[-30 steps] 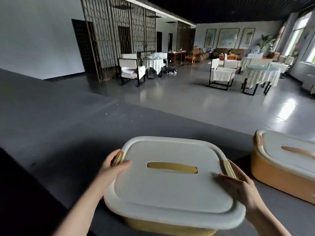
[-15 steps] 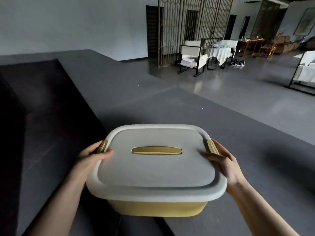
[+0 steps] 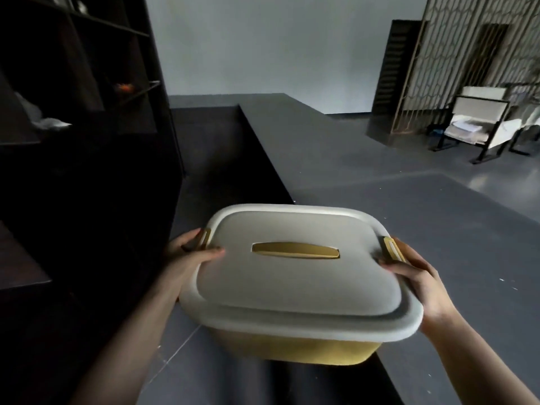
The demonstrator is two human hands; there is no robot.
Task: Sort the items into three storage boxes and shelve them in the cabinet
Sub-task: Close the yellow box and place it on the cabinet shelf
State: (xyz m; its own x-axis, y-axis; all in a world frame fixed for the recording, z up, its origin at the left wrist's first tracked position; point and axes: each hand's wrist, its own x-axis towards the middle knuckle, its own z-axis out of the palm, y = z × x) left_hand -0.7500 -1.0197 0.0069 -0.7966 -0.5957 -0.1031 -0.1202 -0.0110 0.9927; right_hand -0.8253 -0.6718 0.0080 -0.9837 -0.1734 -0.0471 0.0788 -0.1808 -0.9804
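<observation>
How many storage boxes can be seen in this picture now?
1. The yellow storage box with its closed grey lid is carried between the left hand and right hand, beside the dark cabinet. Others may be out of view.

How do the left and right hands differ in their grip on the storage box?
The left hand lies in the dark cabinet's shadow, thumb reaching onto the lid; the right hand is better lit, beside the brighter clasp. Both hold the storage box by its sides.
</observation>
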